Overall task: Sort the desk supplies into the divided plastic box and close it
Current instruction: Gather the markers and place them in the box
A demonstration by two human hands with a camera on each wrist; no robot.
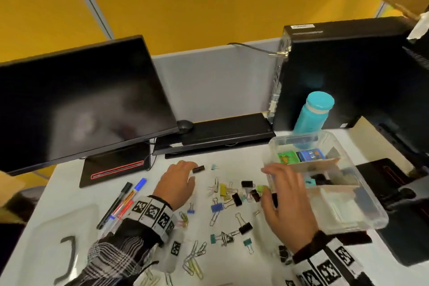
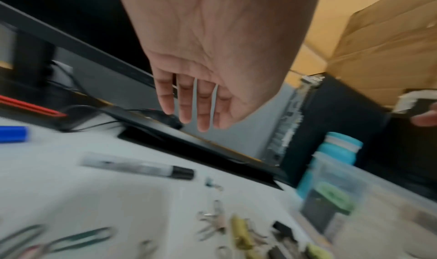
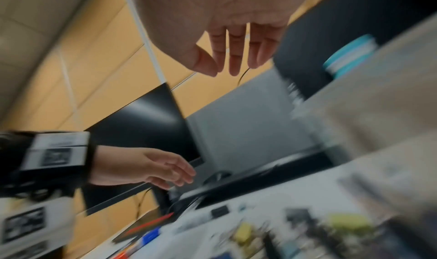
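Note:
The clear divided box (image 1: 357,224) stands open at the right, with cardboard dividers, a green and a blue small packet (image 1: 299,156) and some clips inside. Binder clips (image 1: 236,198) of several colours lie scattered mid-table, and paper clips (image 1: 193,259) lie nearer me. My left hand (image 1: 185,170) hovers with straight fingers (image 2: 203,111) over a black-capped marker (image 2: 141,167), whose cap (image 1: 198,169) pokes out past the fingertips. My right hand (image 1: 278,183), fingers (image 3: 234,57) spread and empty, hangs above the clips beside the box's left wall.
Three more markers (image 1: 123,202) lie at the left. A clear lid (image 1: 69,223) with a grey handle is at the front left. Behind are a monitor (image 1: 81,100), keyboard (image 1: 227,132), mouse (image 1: 184,126), computer tower (image 1: 336,76) and teal bottle (image 1: 311,118).

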